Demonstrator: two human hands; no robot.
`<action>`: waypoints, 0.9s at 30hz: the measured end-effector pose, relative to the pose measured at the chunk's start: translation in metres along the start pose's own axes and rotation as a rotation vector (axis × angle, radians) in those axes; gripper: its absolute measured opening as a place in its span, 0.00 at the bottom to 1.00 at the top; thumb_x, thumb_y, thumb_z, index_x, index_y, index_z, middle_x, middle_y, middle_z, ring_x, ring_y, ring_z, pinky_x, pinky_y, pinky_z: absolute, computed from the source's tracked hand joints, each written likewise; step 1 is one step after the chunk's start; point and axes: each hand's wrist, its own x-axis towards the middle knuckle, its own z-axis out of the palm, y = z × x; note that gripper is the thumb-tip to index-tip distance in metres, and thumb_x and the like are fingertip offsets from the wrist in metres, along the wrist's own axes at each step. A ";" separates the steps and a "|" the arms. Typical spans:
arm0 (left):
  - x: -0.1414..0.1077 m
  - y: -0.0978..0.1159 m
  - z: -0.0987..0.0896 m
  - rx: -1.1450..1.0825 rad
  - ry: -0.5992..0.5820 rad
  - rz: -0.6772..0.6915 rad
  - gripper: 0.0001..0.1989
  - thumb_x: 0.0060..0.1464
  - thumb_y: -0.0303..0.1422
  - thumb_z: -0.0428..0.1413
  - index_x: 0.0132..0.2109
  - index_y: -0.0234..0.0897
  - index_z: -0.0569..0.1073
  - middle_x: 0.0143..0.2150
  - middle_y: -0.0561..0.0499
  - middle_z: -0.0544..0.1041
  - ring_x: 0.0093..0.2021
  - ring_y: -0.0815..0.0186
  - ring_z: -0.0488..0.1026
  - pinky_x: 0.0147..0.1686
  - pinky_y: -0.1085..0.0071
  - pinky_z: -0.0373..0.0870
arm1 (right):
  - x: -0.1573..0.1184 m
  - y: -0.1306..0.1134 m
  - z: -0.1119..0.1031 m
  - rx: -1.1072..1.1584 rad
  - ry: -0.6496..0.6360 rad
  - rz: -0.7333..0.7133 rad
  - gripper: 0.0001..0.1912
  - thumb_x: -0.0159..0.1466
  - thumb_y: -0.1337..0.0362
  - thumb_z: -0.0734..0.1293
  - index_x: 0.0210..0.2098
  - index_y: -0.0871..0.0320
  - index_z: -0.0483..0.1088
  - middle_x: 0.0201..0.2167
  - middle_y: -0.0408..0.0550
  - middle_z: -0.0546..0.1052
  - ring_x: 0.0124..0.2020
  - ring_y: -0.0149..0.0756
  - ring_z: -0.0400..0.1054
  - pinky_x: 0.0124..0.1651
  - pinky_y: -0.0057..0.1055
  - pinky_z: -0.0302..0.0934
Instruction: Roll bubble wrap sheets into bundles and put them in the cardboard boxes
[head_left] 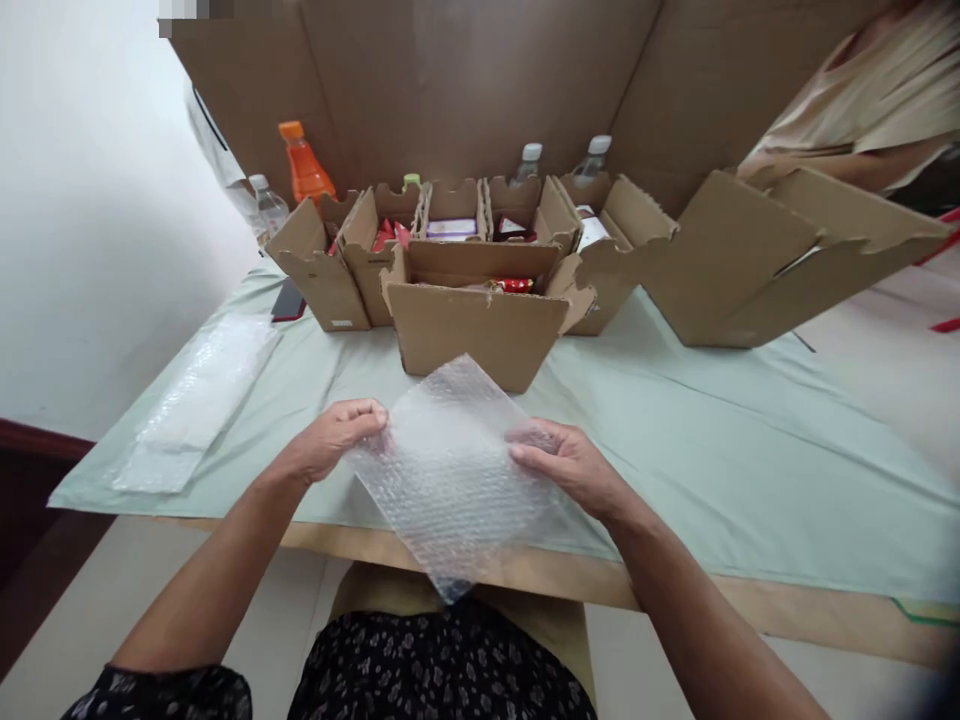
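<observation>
A clear sheet of bubble wrap (450,470) is held up in front of me, turned so one corner points down past the table's front edge. My left hand (343,435) pinches its left side between thumb and fingers. On the opposite side my right hand (566,455) grips it, thumb on top and fingers partly behind the film. Just beyond the sheet stands an open cardboard box (480,325) with a red packet (514,285) showing inside. More bubble wrap (199,400) lies flat on the table to my left.
Several open cardboard boxes (326,280) stand in a row behind, holding packaged goods. Bottles, one orange (306,165), rise behind them. A larger open box (735,265) is at right. A tall cardboard panel (480,90) closes the back. Another person's sleeve (892,80) shows at upper right.
</observation>
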 end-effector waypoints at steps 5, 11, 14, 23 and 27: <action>0.019 -0.023 -0.005 0.542 0.249 0.016 0.16 0.53 0.47 0.55 0.35 0.39 0.77 0.25 0.52 0.75 0.27 0.62 0.71 0.30 0.68 0.63 | 0.004 0.022 0.000 -0.145 0.214 -0.025 0.25 0.59 0.50 0.72 0.50 0.60 0.75 0.22 0.37 0.65 0.24 0.29 0.59 0.29 0.28 0.55; 0.002 -0.033 0.004 0.758 0.204 -0.001 0.24 0.58 0.44 0.53 0.55 0.37 0.78 0.28 0.52 0.78 0.30 0.59 0.74 0.34 0.66 0.65 | 0.003 0.027 0.000 -0.284 0.294 -0.035 0.26 0.63 0.51 0.69 0.55 0.59 0.75 0.27 0.42 0.73 0.28 0.33 0.66 0.35 0.32 0.62; -0.016 -0.038 0.011 0.890 0.184 -0.004 0.26 0.58 0.37 0.53 0.63 0.39 0.74 0.27 0.54 0.78 0.28 0.59 0.74 0.33 0.67 0.64 | 0.011 0.022 -0.006 -0.515 0.262 -0.080 0.19 0.64 0.55 0.68 0.51 0.56 0.78 0.29 0.45 0.77 0.30 0.37 0.70 0.39 0.35 0.65; -0.044 -0.045 0.012 1.071 0.377 0.149 0.26 0.63 0.44 0.55 0.64 0.40 0.73 0.41 0.44 0.84 0.39 0.50 0.80 0.39 0.60 0.72 | 0.038 0.003 -0.006 -1.117 0.401 -0.403 0.17 0.68 0.63 0.66 0.55 0.59 0.76 0.57 0.60 0.78 0.55 0.57 0.71 0.55 0.53 0.64; -0.017 -0.044 0.031 1.031 0.317 0.482 0.22 0.64 0.39 0.55 0.63 0.39 0.74 0.66 0.36 0.74 0.65 0.43 0.71 0.62 0.48 0.69 | 0.022 0.010 0.015 -1.043 0.326 -0.489 0.19 0.71 0.62 0.64 0.60 0.56 0.73 0.64 0.57 0.74 0.61 0.55 0.69 0.60 0.54 0.64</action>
